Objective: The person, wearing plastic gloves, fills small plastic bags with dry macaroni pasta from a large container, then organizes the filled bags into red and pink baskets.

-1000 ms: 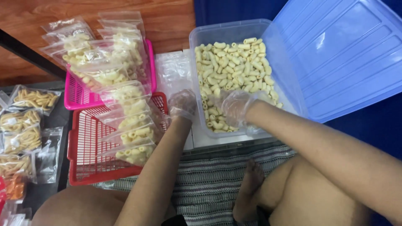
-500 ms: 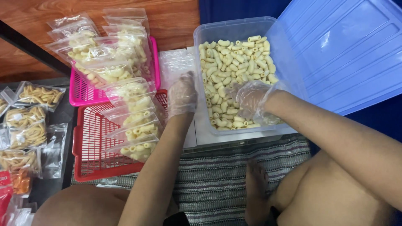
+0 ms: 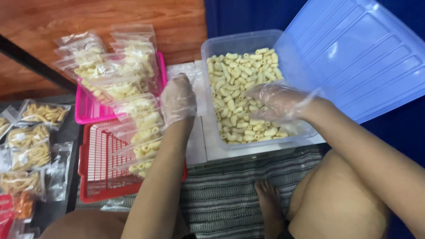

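Since a second ago, our right hand point(image 3: 276, 101) moves deeper into the tub point(image 3: 239, 44).
Fingers half curled over the macaroni point(image 3: 241, 88), grip unclear; left hand point(image 3: 178, 98) lies flat on an empty bag point(image 3: 190, 73) just left of the tub.

The clear plastic tub point(image 3: 212, 53) of macaroni pieces point(image 3: 241, 95) is open from above, though its blue lid point(image 3: 358, 57) leans up along the far right side and blocks entry there. The right hand point(image 3: 276, 101) already fills the tub's middle. Left of the tub, the left hand point(image 3: 178, 99) sits in a narrow gap, hemmed by filled bags point(image 3: 137, 110) heaped over the pink basket point(image 3: 86, 116) and red basket point(image 3: 95, 163).
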